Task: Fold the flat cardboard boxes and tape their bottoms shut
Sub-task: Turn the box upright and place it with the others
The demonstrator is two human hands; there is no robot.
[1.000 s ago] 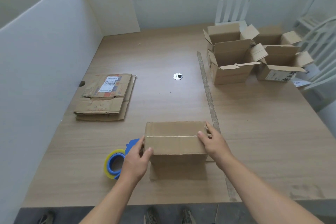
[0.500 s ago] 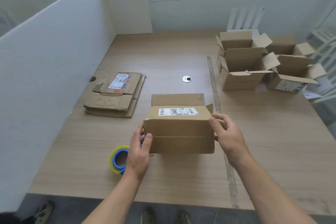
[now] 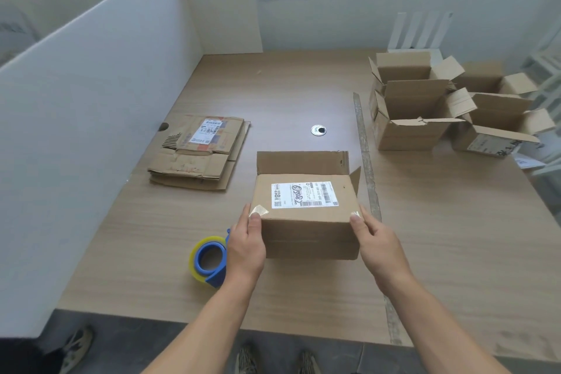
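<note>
Left hand (image 3: 246,249), right hand (image 3: 376,240) hold box (image 3: 303,234) side edges; tape roll (image 3: 209,244) beside left.

The box (image 3: 303,237) in the middle is brown, with a white label (image 3: 303,195) printed in black. At lower left, the tape (image 3: 194,255) is yellow on a blue holder (image 3: 217,278). The counter (image 3: 440,237) is pale wood with fine lines. The flat boxes (image 3: 197,158) at left are brown. The panel (image 3: 76,115) is white.

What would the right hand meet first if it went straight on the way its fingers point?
The right hand holds the box by its right side; going on, it would probably meet the side flap sticking out at the far corner first, though depth is unclear.
</note>
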